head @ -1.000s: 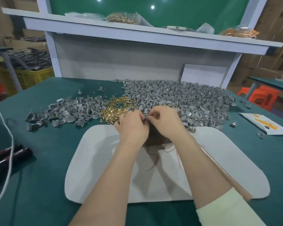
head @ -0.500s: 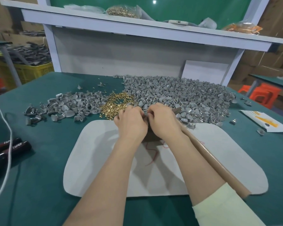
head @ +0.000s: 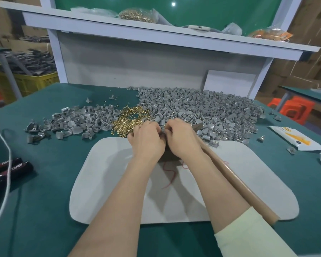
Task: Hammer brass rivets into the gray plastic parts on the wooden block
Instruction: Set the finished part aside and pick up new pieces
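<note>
Hardly anything has been moved since half a second ago: the left hand (head: 146, 142) and the right hand (head: 183, 140) are still kept close together over the block (head: 170, 158), and the hammer (head: 239, 184) is still laid along the right arm. Seen from the head, a small gray part (head: 163, 130) is pinched between the curled fingertips of both hands, just above the block. Only a bit of the part is seen, and it cannot be told if a rivet is stuck in it. The block is mostly hidden under the hands. Its brown side is seen below the wrists, and it is set on the far end of a white mat (head: 104, 182). The hammer's long brown handle is seen running from the right hand down past the sleeve (head: 248, 235), and its dark head is poked out just behind that hand. It cannot be told if the handle is gripped too. Shiny rivets (head: 130, 119) are spread on the green table (head: 44, 201) just beyond the left hand. A big heap (head: 202, 108) of gray parts is piled behind the right hand, and a small heap (head: 72, 123) is laid left of the rivets. A red string (head: 171, 176) is curled on the mat between the arms. Black pliers (head: 13, 166) and a white cord (head: 9, 164) are seen at the left edge. A bag (head: 137, 15) of rivets and a phone (head: 198, 27) are kept on the white shelf (head: 174, 40) at the back.
</note>
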Demonstrator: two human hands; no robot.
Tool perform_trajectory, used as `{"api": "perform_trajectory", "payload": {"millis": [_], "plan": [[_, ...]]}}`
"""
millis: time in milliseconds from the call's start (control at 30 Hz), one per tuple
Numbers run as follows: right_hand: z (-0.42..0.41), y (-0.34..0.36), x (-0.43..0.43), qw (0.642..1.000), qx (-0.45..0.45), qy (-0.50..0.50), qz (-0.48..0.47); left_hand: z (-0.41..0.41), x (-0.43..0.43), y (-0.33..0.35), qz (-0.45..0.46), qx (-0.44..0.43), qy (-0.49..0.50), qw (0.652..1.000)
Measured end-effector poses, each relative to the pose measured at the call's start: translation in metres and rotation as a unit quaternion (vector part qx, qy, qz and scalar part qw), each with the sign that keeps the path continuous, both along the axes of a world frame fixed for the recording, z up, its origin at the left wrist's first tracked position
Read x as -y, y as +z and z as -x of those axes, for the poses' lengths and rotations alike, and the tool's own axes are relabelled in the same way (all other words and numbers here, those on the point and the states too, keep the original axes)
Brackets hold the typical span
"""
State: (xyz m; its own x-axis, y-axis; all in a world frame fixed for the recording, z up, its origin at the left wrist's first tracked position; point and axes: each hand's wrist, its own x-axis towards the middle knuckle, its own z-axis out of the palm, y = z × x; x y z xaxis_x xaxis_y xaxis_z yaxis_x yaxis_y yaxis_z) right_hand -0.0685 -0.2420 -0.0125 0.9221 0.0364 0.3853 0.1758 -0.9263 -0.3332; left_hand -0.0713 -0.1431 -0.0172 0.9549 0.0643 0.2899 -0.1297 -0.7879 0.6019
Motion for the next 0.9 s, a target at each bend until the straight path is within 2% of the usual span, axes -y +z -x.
{"api": "perform_trajectory", "payload": {"millis": [300,667,900], "plan": [[-0.003,0.002,0.011,0.997,-0.012,0.017,-0.079,-0.004,-0.001,0.001,0.019,-0.008,0.014,1.000],[-0.007,0.001,0.004,1.000,0.015,0.006,0.026,-0.004,0.001,0.000,-0.013,0.022,0.006,1.000],[-0.007,0.004,0.001,1.000,-0.011,-0.012,-0.021,-0.004,0.004,0.001,-0.013,0.035,0.000,0.999]]}}
